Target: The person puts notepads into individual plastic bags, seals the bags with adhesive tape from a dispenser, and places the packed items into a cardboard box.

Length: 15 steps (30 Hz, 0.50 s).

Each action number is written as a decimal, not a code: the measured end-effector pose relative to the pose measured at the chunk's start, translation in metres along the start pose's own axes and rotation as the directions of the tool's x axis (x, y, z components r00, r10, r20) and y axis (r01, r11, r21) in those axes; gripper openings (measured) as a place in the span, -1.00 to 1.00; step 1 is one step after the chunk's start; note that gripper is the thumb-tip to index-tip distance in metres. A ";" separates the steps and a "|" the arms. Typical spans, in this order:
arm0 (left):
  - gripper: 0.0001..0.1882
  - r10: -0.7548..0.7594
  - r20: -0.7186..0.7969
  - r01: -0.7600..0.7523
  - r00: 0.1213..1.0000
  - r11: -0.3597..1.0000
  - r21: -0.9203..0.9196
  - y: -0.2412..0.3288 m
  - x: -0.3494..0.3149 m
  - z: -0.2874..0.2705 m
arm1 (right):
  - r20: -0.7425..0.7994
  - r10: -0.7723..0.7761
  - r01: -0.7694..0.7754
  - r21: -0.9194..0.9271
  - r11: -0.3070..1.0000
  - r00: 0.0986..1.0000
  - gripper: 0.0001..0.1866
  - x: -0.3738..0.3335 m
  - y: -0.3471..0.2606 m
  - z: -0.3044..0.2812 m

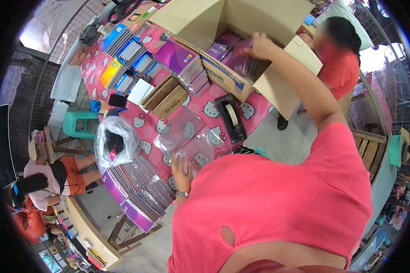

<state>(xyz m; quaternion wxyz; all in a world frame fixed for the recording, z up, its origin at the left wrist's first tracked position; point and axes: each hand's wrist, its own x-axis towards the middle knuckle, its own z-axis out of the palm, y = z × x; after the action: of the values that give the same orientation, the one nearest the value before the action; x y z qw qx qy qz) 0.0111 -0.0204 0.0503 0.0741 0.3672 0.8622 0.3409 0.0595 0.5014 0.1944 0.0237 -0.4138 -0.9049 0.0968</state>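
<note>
Reaching far into the big open cardboard box (pixel 241 27), the right hand (pixel 261 44) has its grip closed around a purple spiral notebook (pixel 241 59) inside it. Left hand (pixel 183 175) lies flat and open on clear plastic bags (pixel 187 136) on the pink cat-print worktop (pixel 259 109), near stacked purple notebooks (pixel 139 189).

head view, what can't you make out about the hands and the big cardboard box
- Right hand: fingers reach into the large brown cardboard box; whether they grip the purple notebooks inside is hidden by the hand itself.
- Box bottom: hidden by its walls and flaps.
- Left hand: palm rests on clear plastic bags; fingertips blurred under glare.
</note>
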 end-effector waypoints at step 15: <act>-0.65 -0.285 -0.016 0.285 0.958 0.958 -0.003 -0.007 -0.020 0.000 | 0.888 -0.007 0.196 -0.093 0.976 0.461 -0.47 0.116 -0.027 0.079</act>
<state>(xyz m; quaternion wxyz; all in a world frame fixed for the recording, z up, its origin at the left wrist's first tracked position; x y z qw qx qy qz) 0.0213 -0.0374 0.0433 0.1155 0.2363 0.9066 0.3299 -0.0463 0.5588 0.1183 -0.4786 -0.2497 -0.8147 0.2117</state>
